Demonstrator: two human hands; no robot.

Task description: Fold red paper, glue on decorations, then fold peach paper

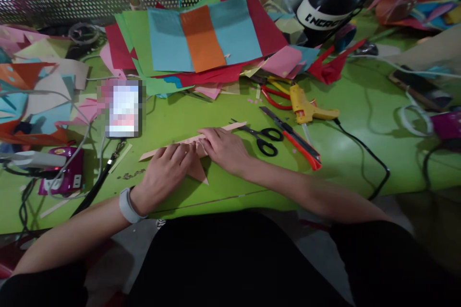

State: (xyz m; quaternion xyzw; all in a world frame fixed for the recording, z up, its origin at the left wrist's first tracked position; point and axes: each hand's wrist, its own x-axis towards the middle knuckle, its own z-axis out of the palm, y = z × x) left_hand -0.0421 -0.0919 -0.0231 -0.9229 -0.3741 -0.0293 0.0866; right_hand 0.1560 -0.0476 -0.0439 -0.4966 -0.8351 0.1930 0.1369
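A peach-coloured piece of paper [197, 171] lies at the front of the green table [201, 112], with a long thin strip running out on both sides and a pointed part toward me. My left hand [166, 168], a grey band on its wrist, presses on the paper with curled fingers. Close beside it, my right hand [226, 149] pinches the same paper, its fingertips meeting the left ones. Both hands hide the middle of the paper. Black-handled scissors [268, 140] rest just right of my right hand, their blades by the strip's end.
Further right lie a red utility knife [298, 146], a corded yellow glue gun [302, 105] and red-handled pliers [275, 98]. A lit phone [124, 110] is at left, near a purple power socket [66, 172]. Coloured paper sheets [169, 41] pile up behind; a black bottle [331, 2] stands back right.
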